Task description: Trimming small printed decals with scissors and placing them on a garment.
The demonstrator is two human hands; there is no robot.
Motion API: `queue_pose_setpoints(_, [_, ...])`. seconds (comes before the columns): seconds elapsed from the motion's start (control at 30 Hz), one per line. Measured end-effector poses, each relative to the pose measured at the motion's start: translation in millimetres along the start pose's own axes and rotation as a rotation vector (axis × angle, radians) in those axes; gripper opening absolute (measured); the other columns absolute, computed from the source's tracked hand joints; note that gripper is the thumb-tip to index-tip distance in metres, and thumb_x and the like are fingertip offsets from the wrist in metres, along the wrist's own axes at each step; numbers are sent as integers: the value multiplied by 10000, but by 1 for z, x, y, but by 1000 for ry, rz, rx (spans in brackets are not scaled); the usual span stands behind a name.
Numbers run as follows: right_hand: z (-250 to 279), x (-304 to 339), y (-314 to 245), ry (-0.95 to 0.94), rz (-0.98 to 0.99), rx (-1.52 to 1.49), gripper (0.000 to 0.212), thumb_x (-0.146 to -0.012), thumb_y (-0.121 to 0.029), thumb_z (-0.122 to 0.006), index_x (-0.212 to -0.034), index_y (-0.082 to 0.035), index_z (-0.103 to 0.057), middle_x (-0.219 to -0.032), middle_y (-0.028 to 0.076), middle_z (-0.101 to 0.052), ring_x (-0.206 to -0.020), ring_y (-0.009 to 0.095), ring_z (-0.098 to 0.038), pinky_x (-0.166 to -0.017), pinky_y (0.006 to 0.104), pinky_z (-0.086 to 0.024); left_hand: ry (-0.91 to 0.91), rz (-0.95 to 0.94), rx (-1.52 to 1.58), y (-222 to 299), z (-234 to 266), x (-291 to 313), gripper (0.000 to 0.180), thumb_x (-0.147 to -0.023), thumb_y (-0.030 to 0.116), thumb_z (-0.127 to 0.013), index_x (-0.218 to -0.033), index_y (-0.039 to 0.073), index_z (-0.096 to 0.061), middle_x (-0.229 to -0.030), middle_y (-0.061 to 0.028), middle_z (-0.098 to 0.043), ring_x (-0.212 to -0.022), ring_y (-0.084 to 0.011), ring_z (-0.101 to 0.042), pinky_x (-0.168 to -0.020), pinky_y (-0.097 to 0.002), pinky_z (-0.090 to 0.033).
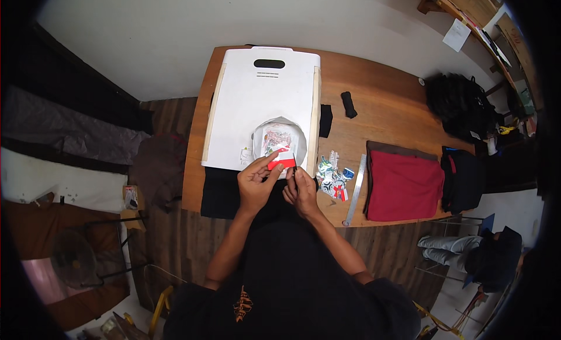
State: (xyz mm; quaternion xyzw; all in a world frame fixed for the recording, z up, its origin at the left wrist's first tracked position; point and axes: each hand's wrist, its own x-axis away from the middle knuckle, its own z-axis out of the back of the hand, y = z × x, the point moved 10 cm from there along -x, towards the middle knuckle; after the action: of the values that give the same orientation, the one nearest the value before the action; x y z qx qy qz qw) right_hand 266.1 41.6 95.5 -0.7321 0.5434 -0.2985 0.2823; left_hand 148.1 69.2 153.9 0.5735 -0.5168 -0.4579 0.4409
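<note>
A wooden surface (385, 106) seen from above carries a large white board (257, 100) with a dark oval handle slot near its far edge. To the right lie a small black cloth roll (349, 104), a metal ruler (355, 190) set lengthwise, and a folded red cloth (404, 185) beside a dark folded garment (461, 179). A black backpack (459, 103) rests at the far right corner. On the floor at left stands a fan (73, 259).

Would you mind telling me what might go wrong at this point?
The left hand holds the red-and-white paper piece close to the thin dark tool in the right hand, so fingers may get nicked. The small cutouts lie loose near the metal ruler and could scatter.
</note>
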Motion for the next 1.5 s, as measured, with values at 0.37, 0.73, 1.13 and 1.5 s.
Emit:
queue_pose_setpoints(0.37, [1,-1,1,5,-7,13,331,-1102,-346,-361,-1004,-63,-501,-532,-51,-283,-395,55,-224,-404,230,-232,11,17,2,-5,2,0,362,-894,-120,-659,-1253,-111,-613,-1120,-154,-673,-994,-163,-684,-878,-254,-564])
queue_pose_setpoints(0.73, [5,-4,4,23,-15,-2,331,-1101,-349,-367,-1000,-64,-501,-537,-50,-289,-398,55,-232,-401,228,-231,5,28,-3,-9,2,0,354,-896,-119,-657,-1247,-115,-615,-1106,-149,-673,-997,-168,-684,-885,-263,-562])
queue_pose_setpoints(1.13, [5,-7,5,0,-15,32,385,-1092,-415,-360,-960,-82,-501,-536,-27,-317,-379,80,-239,-389,246,-231,-9,24,-1,-13,4,-1,358,-895,-115,-663,-1249,-112,-614,-1121,-155,-674,-1001,-171,-686,-885,-266,-565])
queue_pose_setpoints(1.5, [9,-8,12,9,-39,39,368,-1092,-403,-369,-953,-89,-500,-540,-27,-319,-386,83,-241,-398,247,-234,5,29,-15,-15,7,1,361,-899,-104,-665,-1256,-111,-611,-1137,-159,-672,-1004,-172,-685,-892,-264,-563])
